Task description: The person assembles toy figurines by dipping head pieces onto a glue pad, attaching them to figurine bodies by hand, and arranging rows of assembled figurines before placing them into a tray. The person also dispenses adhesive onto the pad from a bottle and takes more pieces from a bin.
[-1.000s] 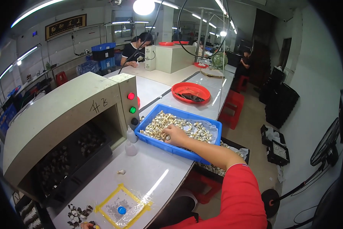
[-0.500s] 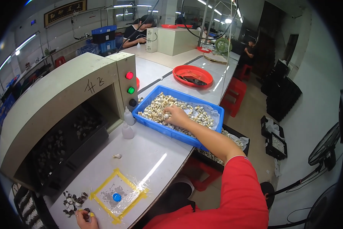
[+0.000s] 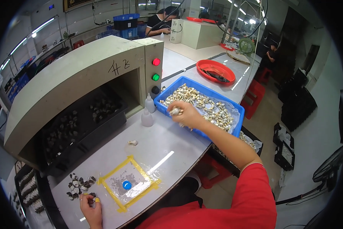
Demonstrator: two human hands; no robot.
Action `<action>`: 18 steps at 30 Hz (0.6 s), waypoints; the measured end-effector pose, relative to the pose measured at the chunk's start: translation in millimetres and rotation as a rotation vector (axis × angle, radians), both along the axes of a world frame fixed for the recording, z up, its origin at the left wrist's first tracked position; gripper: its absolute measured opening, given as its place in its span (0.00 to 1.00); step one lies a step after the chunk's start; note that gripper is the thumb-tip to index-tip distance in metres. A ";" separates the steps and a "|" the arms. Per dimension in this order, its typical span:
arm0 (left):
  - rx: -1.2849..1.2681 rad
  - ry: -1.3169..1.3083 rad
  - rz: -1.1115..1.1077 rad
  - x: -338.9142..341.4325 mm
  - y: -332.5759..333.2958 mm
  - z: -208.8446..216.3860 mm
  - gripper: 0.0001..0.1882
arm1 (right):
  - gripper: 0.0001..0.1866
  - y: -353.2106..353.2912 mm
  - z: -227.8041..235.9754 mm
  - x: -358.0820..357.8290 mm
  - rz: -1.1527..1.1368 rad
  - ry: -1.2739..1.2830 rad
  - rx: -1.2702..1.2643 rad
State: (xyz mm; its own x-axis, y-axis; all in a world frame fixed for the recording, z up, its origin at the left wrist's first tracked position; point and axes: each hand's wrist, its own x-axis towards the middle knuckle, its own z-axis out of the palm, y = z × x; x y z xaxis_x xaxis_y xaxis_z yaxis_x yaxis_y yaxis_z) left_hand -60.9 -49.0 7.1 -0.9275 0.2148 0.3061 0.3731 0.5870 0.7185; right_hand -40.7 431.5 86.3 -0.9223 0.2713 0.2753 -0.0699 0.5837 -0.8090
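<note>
Right grip [image 3: 184,114] clamped on small metal parts [image 3: 175,112] above blue tray [image 3: 235,128] at two o'clock; left grip [image 3: 90,208] closed, resting on desk [image 3: 167,141].

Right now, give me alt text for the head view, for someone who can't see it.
A person's right hand lifts a pinch of small metal parts at the edge of a blue tray full of them. The left hand rests near dark parts beside a yellow-taped square, in front of a beige machine.

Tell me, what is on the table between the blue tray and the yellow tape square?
In the head view, between the blue tray and the yellow tape square, one small pale part lies alone on the grey table. The rest there is bare.
</note>
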 end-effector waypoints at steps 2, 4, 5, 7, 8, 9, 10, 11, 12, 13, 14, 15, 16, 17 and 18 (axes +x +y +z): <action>-0.002 0.005 0.007 0.6 3.2 2.7 0.09 | 0.15 -27.3 -22.2 -7.0 0.118 0.026 0.167; 0.004 0.008 0.002 -0.4 2.5 -0.5 0.09 | 0.15 -51.8 -39.4 -9.5 0.168 -0.034 0.269; 0.005 0.009 0.001 -1.1 2.0 -2.7 0.09 | 0.15 -60.1 -45.8 -11.7 0.186 -0.082 0.279; -0.004 0.021 -0.007 -0.7 -1.7 -4.6 0.09 | 0.16 -78.1 -47.8 -17.7 0.189 -0.165 0.401; -0.015 0.030 -0.010 -0.4 -2.7 -4.9 0.09 | 0.17 -84.5 -46.3 -20.3 0.197 -0.250 0.520; -0.016 0.031 -0.016 0.1 -3.3 -4.8 0.09 | 0.17 -89.5 -43.6 -23.3 0.191 -0.251 0.518; -0.012 0.017 -0.011 0.3 -3.1 -4.5 0.09 | 0.20 -93.2 -40.2 -25.5 0.188 -0.309 0.586; -0.008 0.002 -0.007 0.4 -2.7 -4.5 0.09 | 0.24 -94.1 -36.7 -24.9 0.185 -0.369 0.654; -0.007 0.002 -0.014 0.3 -3.0 -4.7 0.09 | 0.24 -92.5 -32.8 -22.7 0.178 -0.372 0.654; -0.008 0.005 -0.023 -0.2 -3.3 -5.3 0.09 | 0.27 -89.5 -28.8 -19.7 0.203 -0.348 0.654; -0.009 0.007 -0.032 -1.0 -2.5 -6.1 0.09 | 0.30 -85.5 -23.7 -16.1 0.227 -0.325 0.654; -0.006 0.005 -0.039 -1.2 -2.6 -6.9 0.09 | 0.30 -79.0 -14.3 -10.4 0.221 -0.330 0.656; -0.001 0.002 -0.024 -1.2 -4.2 -8.1 0.09 | 0.32 -67.8 -2.7 -2.9 0.246 -0.265 0.562; 0.001 -0.001 -0.004 -1.0 -6.5 -9.0 0.09 | 0.34 -55.0 7.8 4.0 0.276 -0.201 0.467; 0.001 -0.008 -0.004 -0.9 -7.3 -9.4 0.09 | 0.34 -39.0 20.0 15.8 0.199 -0.197 0.439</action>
